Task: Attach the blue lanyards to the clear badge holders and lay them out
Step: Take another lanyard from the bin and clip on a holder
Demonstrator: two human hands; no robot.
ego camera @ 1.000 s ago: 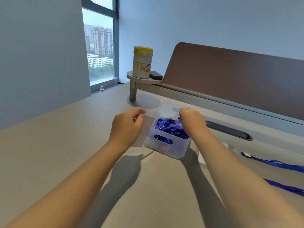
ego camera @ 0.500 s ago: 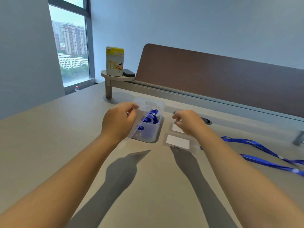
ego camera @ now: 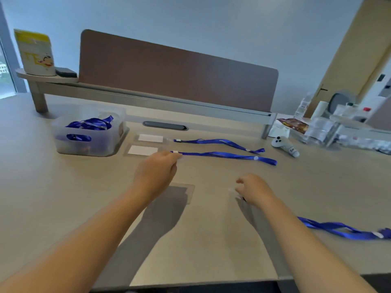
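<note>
My left hand [ego camera: 156,172] hovers over the table with its fingers pinched together, close to the clip end of a laid-out blue lanyard [ego camera: 222,154]; I see nothing clearly between the fingers. A clear badge holder [ego camera: 186,193] lies flat just below that hand, partly hidden by my wrist. My right hand [ego camera: 254,191] is closed on the clip end of another blue lanyard [ego camera: 338,229], which trails right behind my forearm. Two badge holders with white cards [ego camera: 142,150] [ego camera: 150,138] lie by the bin, each in line with a lanyard [ego camera: 220,141].
A translucent bin [ego camera: 88,144] with several blue lanyards stands at the left. A brown divider panel [ego camera: 177,75] runs along the back, with a yellow-lidded canister [ego camera: 35,53] on its shelf. A white controller [ego camera: 285,145] and clear plastic clutter [ego camera: 321,130] sit at the right.
Both hands left the bin and came toward the near middle of the table. The right hand now holds a lanyard that trails to the right. The view swung right.
</note>
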